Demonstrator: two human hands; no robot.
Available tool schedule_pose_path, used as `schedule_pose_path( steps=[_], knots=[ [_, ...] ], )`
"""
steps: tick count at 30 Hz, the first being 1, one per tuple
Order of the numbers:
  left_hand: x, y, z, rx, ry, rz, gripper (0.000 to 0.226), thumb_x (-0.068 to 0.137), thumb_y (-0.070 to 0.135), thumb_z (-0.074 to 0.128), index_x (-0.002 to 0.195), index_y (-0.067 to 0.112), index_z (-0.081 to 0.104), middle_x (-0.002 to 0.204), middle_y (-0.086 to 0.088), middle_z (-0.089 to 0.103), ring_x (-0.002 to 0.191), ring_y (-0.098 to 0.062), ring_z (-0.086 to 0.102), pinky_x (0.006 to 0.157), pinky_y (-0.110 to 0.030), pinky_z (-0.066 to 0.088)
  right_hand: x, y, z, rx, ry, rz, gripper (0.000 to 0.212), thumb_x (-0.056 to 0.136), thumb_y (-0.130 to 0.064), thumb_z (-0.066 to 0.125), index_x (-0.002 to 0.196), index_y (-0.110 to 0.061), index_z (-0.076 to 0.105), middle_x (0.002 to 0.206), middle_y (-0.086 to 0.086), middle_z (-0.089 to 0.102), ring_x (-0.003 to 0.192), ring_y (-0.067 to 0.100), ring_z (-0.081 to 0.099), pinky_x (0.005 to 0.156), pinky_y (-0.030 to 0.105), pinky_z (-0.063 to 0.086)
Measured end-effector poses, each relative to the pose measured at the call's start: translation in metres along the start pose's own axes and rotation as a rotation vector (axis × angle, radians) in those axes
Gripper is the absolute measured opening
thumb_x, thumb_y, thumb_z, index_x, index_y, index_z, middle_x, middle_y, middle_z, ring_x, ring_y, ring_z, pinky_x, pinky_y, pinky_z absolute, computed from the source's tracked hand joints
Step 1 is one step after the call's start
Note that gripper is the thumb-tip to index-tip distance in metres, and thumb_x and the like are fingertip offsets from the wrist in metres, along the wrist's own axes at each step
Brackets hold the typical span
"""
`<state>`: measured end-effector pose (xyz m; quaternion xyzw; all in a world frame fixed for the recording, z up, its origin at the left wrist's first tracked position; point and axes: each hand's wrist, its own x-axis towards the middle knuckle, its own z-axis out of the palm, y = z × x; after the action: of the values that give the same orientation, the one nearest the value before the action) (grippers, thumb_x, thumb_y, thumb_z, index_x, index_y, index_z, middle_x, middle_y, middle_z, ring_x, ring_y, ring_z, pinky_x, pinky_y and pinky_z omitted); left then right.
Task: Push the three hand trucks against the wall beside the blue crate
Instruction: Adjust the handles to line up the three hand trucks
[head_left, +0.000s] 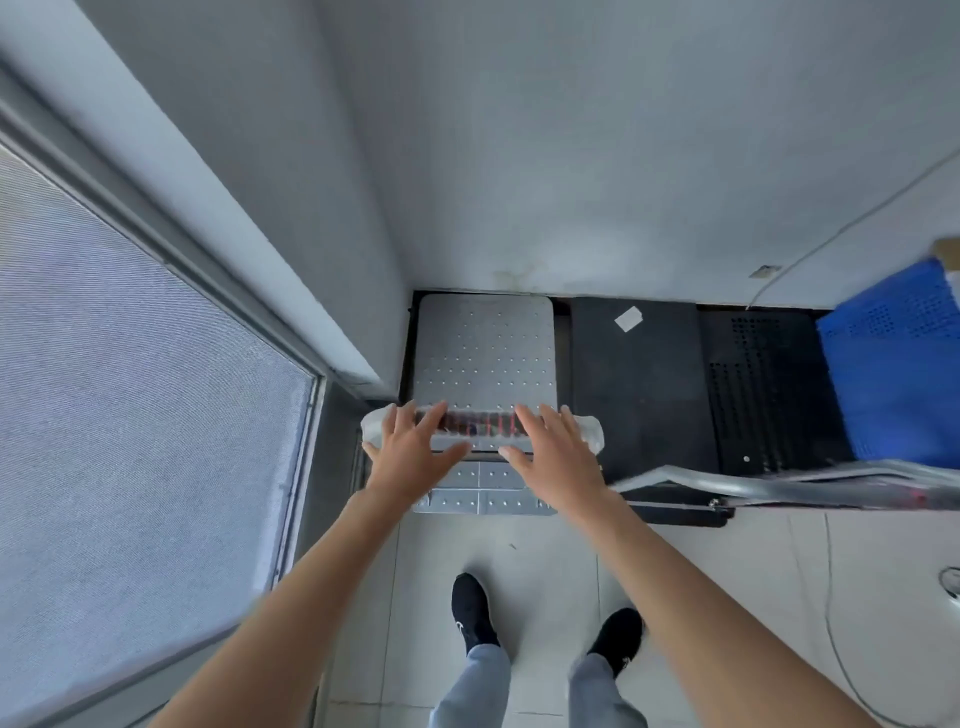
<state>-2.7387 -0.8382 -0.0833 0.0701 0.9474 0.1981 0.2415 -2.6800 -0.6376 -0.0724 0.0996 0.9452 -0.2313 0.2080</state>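
A silver hand truck (485, 353) with a dotted metal deck stands in the corner, its far end at the white wall (597, 156). Its handle bar (483, 423) is wrapped in clear plastic over red and black. My left hand (413, 447) and my right hand (553, 449) hover flat over that bar with fingers spread, gripping nothing. To the right stand two black hand trucks, one (641, 379) with a white label and one perforated (763, 395), both up to the wall. The blue crate (901, 369) sits at the far right, on the perforated truck's right side.
A window with a grey blind (130, 395) and its frame fill the left. A silver handle bar (789, 480) runs across in front of the black trucks. A thin cable (831, 623) trails over the tiled floor. My two black shoes (470, 610) stand behind the silver truck.
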Motion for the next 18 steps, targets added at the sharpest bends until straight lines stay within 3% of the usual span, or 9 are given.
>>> schedule_pose_path(
  steps=[4, 8, 12, 18],
  knots=[
    [0.012, 0.003, 0.011, -0.052, 0.070, 0.001, 0.065, 0.075, 0.064, 0.063, 0.131, 0.037, 0.043, 0.149, -0.007, 0.031, 0.144, -0.030, 0.007, 0.108, -0.067, 0.018, 0.014, 0.007, 0.001, 0.021, 0.022, 0.040, 0.059, 0.094, -0.054, 0.045, 0.144, -0.025, 0.032, 0.142, 0.006, 0.039, 0.141, 0.035, 0.018, 0.099, 0.051, 0.039],
    [0.016, 0.008, 0.017, -0.062, 0.158, 0.039, 0.053, 0.074, 0.060, 0.067, 0.117, 0.031, 0.054, 0.135, -0.006, 0.046, 0.135, -0.031, 0.024, 0.105, -0.057, 0.027, 0.021, 0.010, 0.002, -0.014, 0.090, 0.016, 0.051, 0.091, -0.053, 0.050, 0.129, -0.019, 0.049, 0.111, 0.010, 0.057, 0.118, 0.032, 0.041, 0.079, 0.043, 0.046],
    [0.014, 0.012, 0.023, -0.095, 0.239, 0.040, 0.048, 0.072, 0.051, 0.074, 0.109, 0.025, 0.061, 0.116, -0.005, 0.056, 0.117, -0.029, 0.038, 0.096, -0.042, 0.033, 0.019, 0.014, 0.005, -0.077, 0.132, -0.028, 0.037, 0.093, -0.043, 0.056, 0.119, -0.017, 0.052, 0.102, 0.012, 0.056, 0.100, 0.033, 0.047, 0.063, 0.037, 0.037],
    [-0.002, 0.025, 0.040, -0.114, 0.216, -0.013, 0.045, 0.071, 0.054, 0.073, 0.105, 0.027, 0.058, 0.111, -0.004, 0.055, 0.111, -0.028, 0.038, 0.093, -0.050, 0.039, 0.008, 0.032, -0.001, -0.114, 0.105, -0.048, 0.022, 0.096, -0.021, 0.051, 0.118, -0.018, 0.051, 0.103, 0.014, 0.054, 0.098, 0.033, 0.046, 0.064, 0.037, 0.034]
  ],
)
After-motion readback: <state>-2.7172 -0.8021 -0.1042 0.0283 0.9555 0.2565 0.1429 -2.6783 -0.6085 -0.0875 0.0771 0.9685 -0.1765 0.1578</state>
